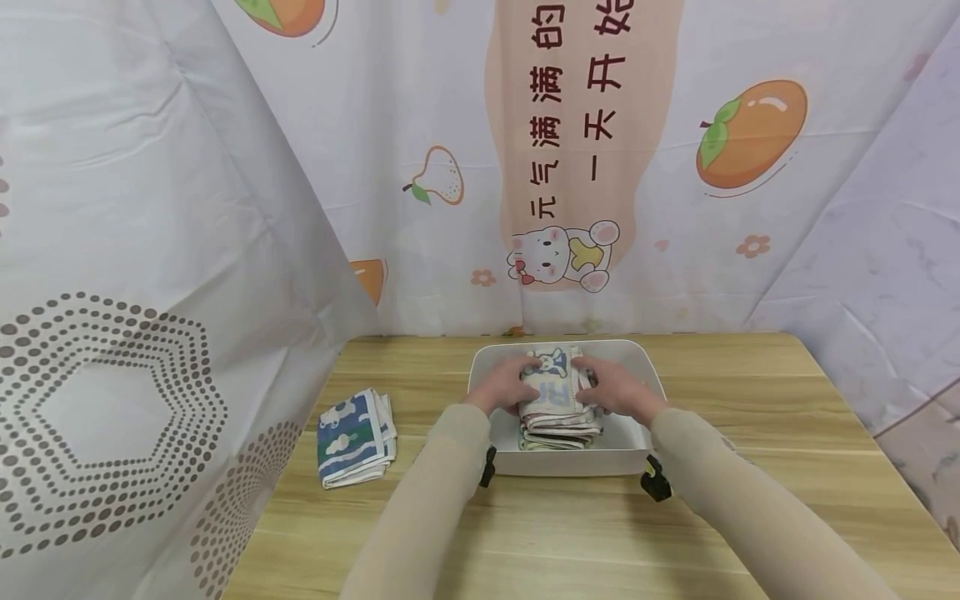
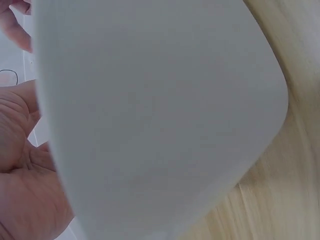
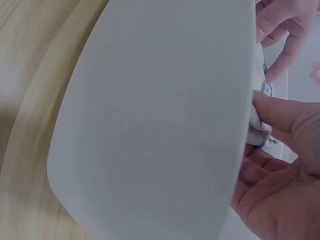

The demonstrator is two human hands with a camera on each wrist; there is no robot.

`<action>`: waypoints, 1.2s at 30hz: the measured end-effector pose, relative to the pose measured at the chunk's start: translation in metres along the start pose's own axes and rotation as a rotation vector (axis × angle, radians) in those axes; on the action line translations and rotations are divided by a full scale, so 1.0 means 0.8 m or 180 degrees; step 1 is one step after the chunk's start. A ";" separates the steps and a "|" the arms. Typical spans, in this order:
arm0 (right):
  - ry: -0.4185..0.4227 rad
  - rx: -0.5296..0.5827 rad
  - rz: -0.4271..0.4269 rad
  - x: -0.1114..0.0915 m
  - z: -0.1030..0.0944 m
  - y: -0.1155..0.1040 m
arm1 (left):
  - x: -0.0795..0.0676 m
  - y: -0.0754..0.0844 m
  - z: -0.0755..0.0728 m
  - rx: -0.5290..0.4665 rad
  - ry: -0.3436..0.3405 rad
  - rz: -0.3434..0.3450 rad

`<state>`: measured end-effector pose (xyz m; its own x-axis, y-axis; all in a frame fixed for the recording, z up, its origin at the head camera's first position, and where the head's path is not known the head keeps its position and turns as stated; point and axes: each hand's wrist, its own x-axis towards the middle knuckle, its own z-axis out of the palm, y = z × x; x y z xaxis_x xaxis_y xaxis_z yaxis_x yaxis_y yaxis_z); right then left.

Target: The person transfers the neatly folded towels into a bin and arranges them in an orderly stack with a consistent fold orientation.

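Note:
A stack of folded towels (image 1: 553, 400) lies inside a white bin (image 1: 570, 463), its top towel printed with a bear in blue. From the left side, my left hand (image 1: 504, 385) holds the stack, fingers and thumb at the top towel's edge. On the opposite side my right hand (image 1: 619, 388) grips it, thumb and fingers at the edge. In the right wrist view, the right thumb (image 3: 280, 111) rests against the cloth, with the other fingers curled lower down. The bin's wall (image 2: 160, 110) hides the left fingertips in the left wrist view.
Left of the bin, a folded blue, green and white towel (image 1: 352, 440) lies on the wooden table (image 1: 570, 542). Behind the table hangs a printed curtain (image 1: 442, 275), and a patterned white sheet (image 1: 150, 250) drapes along the left side.

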<state>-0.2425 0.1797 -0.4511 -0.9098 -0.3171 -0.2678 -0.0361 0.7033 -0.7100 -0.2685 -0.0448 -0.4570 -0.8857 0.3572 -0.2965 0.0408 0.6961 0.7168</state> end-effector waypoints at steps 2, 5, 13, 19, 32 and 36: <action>-0.0014 -0.0051 0.0023 0.000 0.000 0.001 | 0.000 0.000 0.001 0.0055 -0.0023 -0.0022; -0.0058 -0.0148 0.0070 0.001 0.001 0.002 | 0.000 0.000 0.002 0.0091 -0.0047 -0.0048; -0.0161 -0.0305 0.0103 0.004 0.001 0.006 | 0.005 -0.001 0.004 0.0215 -0.0103 -0.0196; -0.0283 -0.0432 0.0151 0.003 0.001 0.006 | 0.004 0.001 0.006 0.0204 -0.0138 -0.0312; -0.0366 -0.0456 0.0228 0.000 0.000 0.006 | 0.001 -0.009 0.003 0.0137 -0.0263 -0.0254; -0.0377 -0.0406 0.0179 -0.004 -0.003 0.008 | -0.003 -0.009 -0.003 0.0075 -0.0325 -0.0222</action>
<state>-0.2410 0.1865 -0.4537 -0.8571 -0.3424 -0.3848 -0.0457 0.7947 -0.6053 -0.2675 -0.0525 -0.4602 -0.8352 0.3681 -0.4086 -0.0073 0.7356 0.6774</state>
